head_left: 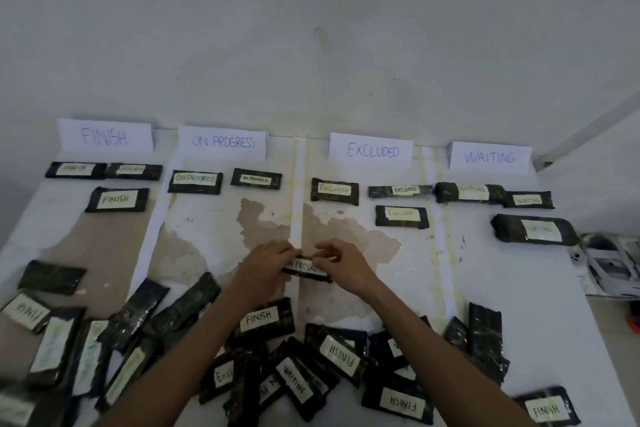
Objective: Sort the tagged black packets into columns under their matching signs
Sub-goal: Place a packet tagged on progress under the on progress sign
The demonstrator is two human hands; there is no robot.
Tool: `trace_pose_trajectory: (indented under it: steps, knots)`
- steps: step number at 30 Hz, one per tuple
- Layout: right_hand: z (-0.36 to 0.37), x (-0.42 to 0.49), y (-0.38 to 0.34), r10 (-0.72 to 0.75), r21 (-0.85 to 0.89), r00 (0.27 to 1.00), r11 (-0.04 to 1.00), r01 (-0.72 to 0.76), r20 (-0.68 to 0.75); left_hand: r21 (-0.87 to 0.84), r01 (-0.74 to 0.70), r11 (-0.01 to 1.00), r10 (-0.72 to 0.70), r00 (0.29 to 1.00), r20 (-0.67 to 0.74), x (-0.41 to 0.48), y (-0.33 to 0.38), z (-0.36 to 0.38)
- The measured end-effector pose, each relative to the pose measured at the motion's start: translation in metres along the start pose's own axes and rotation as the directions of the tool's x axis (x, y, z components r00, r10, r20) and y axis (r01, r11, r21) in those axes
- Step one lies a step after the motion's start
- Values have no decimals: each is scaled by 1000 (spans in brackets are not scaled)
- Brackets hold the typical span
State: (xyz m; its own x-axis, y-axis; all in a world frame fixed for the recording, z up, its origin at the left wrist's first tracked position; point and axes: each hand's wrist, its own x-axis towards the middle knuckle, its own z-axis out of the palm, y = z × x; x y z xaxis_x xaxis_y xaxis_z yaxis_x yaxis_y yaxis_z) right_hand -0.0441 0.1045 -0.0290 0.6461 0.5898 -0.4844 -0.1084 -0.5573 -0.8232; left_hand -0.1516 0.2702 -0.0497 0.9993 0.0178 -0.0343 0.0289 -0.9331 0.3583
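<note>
Four paper signs stand at the table's far edge: FINISH (105,136), ON PROGRESS (223,141), EXCLUDED (372,150), WAITING (489,157). Black packets lie under each sign, such as a FINISH packet (117,199), an ON PROGRESS packet (195,181), an EXCLUDED packet (401,216) and a WAITING packet (535,229). At mid-table my left hand (265,262) and my right hand (341,263) both grip one black packet tagged ON PROGRESS (304,269), each at one end, just above the surface.
A heap of several unsorted black packets (298,374) covers the near edge, more lying at the near left (52,350) and near right (547,407). The white table (519,288) has peeled brown patches. A box with printed pictures (613,267) sits off its right edge.
</note>
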Motion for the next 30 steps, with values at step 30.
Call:
trace_pose_trajectory:
  steps: [30]
  knots:
    - [86, 5, -13, -93, -662, 950, 698, 275, 298, -176, 219, 960, -215, 976, 39, 14, -127, -14]
